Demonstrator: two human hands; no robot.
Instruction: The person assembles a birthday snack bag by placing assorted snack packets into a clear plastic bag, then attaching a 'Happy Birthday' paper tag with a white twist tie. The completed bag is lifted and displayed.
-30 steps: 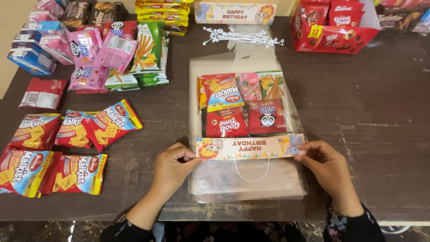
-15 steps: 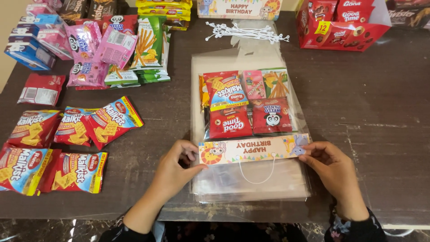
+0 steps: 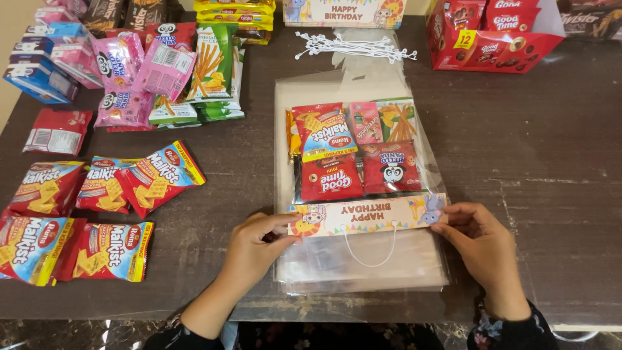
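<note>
Both hands sit at the near edge of the dark counter (image 3: 531, 162), one at each end of a long paper banner card (image 3: 368, 216) with cartoon animals on it. The left hand (image 3: 256, 243) has its fingers pinched together on the card's left end; the right hand (image 3: 483, 245) has its fingers closed on the right end. The card lies across a clear plastic gift bag (image 3: 363, 259), touching it, and a thin white cord loop (image 3: 370, 249) hangs just below the card.

Inside the bag, just beyond the card, lie small snack packets (image 3: 353, 152) (red, yellow, pink and green ones, overlapping).

To the left of the bag, red and blue cracker packs (image 3: 97, 207) are spread near the left hand. Farther off on the left lie pink biscuit packs (image 3: 139, 74) and green stick-snack packs (image 3: 210, 68). At the far side lies a bundle of white cords (image 3: 353, 46), and at the far right stands an open red cookie box (image 3: 495, 35). Nothing lies between the hands and the card.
</note>
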